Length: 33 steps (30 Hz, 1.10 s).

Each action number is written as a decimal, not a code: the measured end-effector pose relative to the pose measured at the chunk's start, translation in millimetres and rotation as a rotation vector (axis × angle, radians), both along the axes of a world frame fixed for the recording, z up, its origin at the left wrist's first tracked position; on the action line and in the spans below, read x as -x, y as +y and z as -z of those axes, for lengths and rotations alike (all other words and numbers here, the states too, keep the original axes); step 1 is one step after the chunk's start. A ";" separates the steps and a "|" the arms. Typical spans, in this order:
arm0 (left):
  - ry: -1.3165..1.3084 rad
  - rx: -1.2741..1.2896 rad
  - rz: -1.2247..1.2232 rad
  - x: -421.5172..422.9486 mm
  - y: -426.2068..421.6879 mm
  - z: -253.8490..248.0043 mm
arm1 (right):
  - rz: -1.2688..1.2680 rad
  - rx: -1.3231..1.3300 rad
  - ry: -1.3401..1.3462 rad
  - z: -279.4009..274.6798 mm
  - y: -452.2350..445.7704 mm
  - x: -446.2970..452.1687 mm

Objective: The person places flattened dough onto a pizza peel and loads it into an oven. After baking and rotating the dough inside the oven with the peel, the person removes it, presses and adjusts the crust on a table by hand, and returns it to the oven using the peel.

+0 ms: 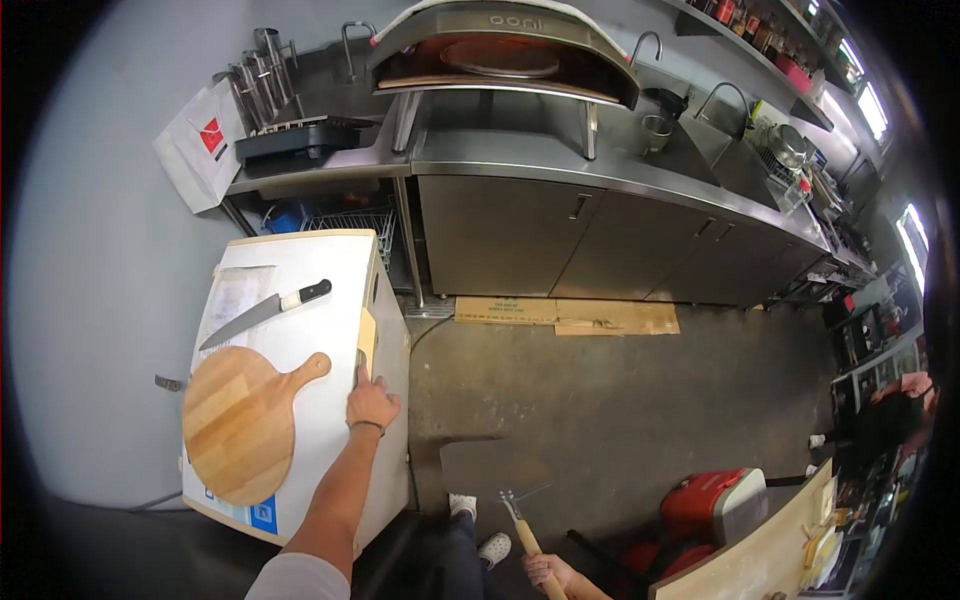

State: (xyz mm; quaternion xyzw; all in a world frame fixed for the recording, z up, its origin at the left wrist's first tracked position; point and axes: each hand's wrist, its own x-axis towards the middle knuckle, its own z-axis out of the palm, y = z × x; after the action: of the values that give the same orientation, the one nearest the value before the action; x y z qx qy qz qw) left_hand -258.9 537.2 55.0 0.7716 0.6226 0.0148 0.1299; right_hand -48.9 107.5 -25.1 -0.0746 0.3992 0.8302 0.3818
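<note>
My left hand (372,402) rests at the right edge of a white chest-like appliance (335,260), its index finger stretched toward a pale yellow handle strip (367,340). On the white top lie a round wooden board (240,425) with a short handle and, above it, a large knife (265,312) with a black and white handle. At the bottom, my right hand (552,572) is wrapped round the wooden handle of a long tool (528,537), whose metal end points up and away over the floor.
An Ooni oven (500,60) stands on the steel counter (500,150). Flattened cardboard (565,315) lies by the cabinets. A red cooler (705,505) and wooden table (750,565) are at lower right. Another person (885,420) stands at far right. A white bag (195,150) hangs upper left.
</note>
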 end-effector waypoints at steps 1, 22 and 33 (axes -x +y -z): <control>-0.013 -0.010 -0.015 -1.3 1.5 -1.3 | 0.015 -0.007 0.004 4.0 0.9 5.7; 0.034 -0.053 -0.023 -6.7 0.4 3.4 | 0.070 0.009 -0.015 39.1 15.6 20.2; 0.061 -0.051 -0.017 -6.2 1.4 6.2 | 0.141 0.113 -0.070 35.2 -0.9 -4.2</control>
State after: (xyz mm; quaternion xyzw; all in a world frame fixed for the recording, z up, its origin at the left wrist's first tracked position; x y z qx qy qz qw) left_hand -252.7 538.6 48.8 0.7693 0.6324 0.0083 0.0908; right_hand -44.8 106.6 -60.4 -0.0968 0.4359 0.7745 0.4481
